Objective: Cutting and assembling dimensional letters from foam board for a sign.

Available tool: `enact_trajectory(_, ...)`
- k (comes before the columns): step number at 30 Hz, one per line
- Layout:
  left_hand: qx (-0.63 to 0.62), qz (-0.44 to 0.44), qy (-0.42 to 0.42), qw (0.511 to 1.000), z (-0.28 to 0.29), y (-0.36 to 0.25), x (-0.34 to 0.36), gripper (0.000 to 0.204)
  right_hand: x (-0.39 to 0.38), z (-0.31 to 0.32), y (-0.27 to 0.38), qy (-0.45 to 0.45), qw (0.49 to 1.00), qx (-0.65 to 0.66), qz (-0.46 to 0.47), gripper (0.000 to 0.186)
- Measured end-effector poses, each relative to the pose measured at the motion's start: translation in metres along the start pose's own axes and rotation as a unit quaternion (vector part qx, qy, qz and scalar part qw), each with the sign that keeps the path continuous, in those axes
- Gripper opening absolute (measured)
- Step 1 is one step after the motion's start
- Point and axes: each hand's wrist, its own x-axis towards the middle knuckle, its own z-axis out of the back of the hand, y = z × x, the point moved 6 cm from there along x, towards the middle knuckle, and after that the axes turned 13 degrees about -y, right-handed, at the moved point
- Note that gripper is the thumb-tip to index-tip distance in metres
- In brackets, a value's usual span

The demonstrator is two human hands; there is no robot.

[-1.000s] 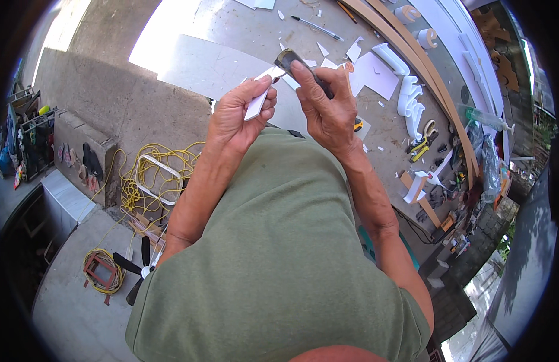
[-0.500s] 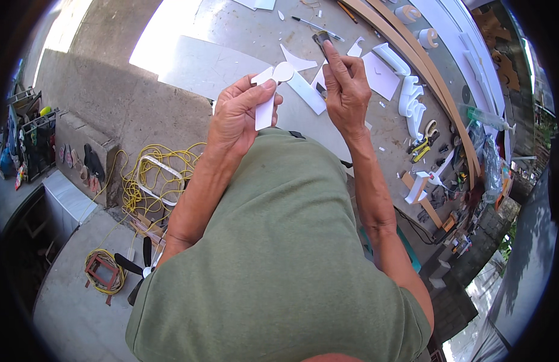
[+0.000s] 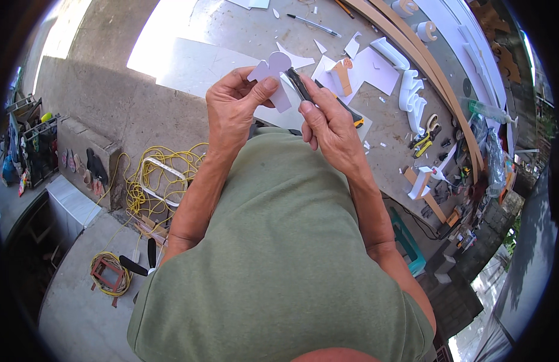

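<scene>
The left hand (image 3: pixel 231 102) is gripping a flat white cut-out (image 3: pixel 279 63), pinching it between thumb and fingers in the air over the near edge of the surface (image 3: pixel 385 117). The cut-out is showing a round disc at its far end, a short slanted arm toward the left, and a straight strip pointing back toward the body; the thumb is covering the part where these are meeting. The right hand (image 3: pixel 333 123) is closing around a dark, slender tool (image 3: pixel 298 84), its tip standing at the disc's right edge; whether it is touching cannot be told, and the fingers are hiding too much of it to make out its kind.

On the surface, one pen (image 3: pixel 318 26) and one pencil (image 3: pixel 343 8) are lying at the far side, the pencil being cut off by the frame. Two curled pieces (image 3: pixel 427 31) are standing near the upper right, and two white wavy pieces (image 3: pixel 412 102) are lying closer in. One brown-faced piece (image 3: pixel 341 78) is resting among white scraps, which are too many and too small to count surely. One yellow-and-black cutter (image 3: pixel 356 120) is lying partly hidden behind the right hand.
</scene>
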Motion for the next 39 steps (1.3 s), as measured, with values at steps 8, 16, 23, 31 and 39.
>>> enact_trajectory(8, 0.066, -0.095, -0.010, 0.993, -0.007, -0.007, -0.009, 0.020, 0.015, -0.006, 0.006, -0.002, 0.995, -0.091, 0.045, 0.048)
enact_trajectory(16, 0.210, -0.213, -0.010, 0.954, -0.008, -0.013, -0.017, 0.016, 0.023, -0.012, 0.004, 0.013, 0.997, -0.052, -0.055, 0.044)
enact_trajectory(23, 0.284, -0.325, -0.025, 0.902, -0.015, -0.023, -0.023, 0.014, 0.006, -0.013, -0.010, -0.023, 0.998, -0.028, -0.042, 0.041)
enact_trajectory(31, 0.277, -0.318, -0.031, 0.906, -0.014, -0.016, -0.018, 0.013, 0.008, -0.016, -0.023, -0.017, 0.997, 0.001, -0.070, 0.037)
enact_trajectory(39, 0.287, -0.312, -0.016, 0.905, -0.017, -0.008, -0.017, 0.013, 0.003, -0.011, -0.025, -0.029, 0.997, -0.002, -0.067, 0.037)
